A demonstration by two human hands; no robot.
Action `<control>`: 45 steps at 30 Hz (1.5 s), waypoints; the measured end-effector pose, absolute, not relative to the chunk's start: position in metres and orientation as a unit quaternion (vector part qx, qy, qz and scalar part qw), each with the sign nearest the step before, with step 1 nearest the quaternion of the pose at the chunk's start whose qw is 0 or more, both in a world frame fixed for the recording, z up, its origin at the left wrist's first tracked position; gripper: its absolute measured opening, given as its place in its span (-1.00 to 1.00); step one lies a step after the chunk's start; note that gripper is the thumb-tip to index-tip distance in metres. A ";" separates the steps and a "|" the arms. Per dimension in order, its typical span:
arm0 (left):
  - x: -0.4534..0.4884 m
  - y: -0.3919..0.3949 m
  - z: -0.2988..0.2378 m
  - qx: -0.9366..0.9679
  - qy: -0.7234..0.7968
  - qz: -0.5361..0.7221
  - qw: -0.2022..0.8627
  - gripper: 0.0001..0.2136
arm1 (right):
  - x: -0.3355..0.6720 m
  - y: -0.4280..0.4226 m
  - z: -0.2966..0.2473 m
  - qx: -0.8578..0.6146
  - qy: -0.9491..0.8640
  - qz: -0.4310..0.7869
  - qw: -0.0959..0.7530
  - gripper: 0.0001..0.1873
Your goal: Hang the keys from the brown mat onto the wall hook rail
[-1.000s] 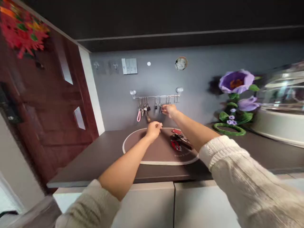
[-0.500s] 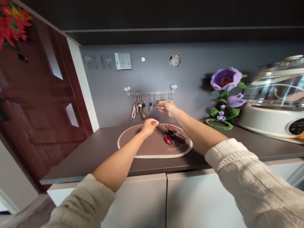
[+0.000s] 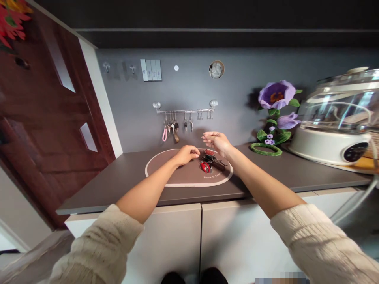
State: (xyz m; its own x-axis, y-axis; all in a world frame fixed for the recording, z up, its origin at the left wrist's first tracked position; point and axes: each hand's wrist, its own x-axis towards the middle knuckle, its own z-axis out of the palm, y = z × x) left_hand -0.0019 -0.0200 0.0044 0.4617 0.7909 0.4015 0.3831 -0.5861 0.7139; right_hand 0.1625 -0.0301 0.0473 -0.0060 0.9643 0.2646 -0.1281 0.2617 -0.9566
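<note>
A brown oval mat (image 3: 177,177) lies on the dark counter, with a pile of keys with red fobs (image 3: 211,163) on its right half. My left hand (image 3: 186,154) hovers low over the mat just left of the pile, its fingers curled together; I cannot see anything in them. Above the pile, my right hand (image 3: 215,140) is held with fingers loosely spread and nothing in it. On the grey wall behind, a metal hook rail (image 3: 185,111) carries several hanging key bunches (image 3: 174,128), one with a pink strap.
A dark red door (image 3: 44,118) stands at the left. A purple flower ornament (image 3: 275,114) and a white appliance with a clear lid (image 3: 337,118) sit on the counter (image 3: 118,185) at right. Light switches (image 3: 151,70) are on the wall. White cabinet doors are below.
My right hand has come down from the hook rail, where it was at the hanging keys, to above the key pile. My left hand has lowered toward the mat.
</note>
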 end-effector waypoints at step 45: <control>-0.008 -0.020 0.010 0.758 0.344 0.399 0.384 -0.79 | 0.171 -0.026 0.011 -0.415 -0.638 0.362 0.539 -0.95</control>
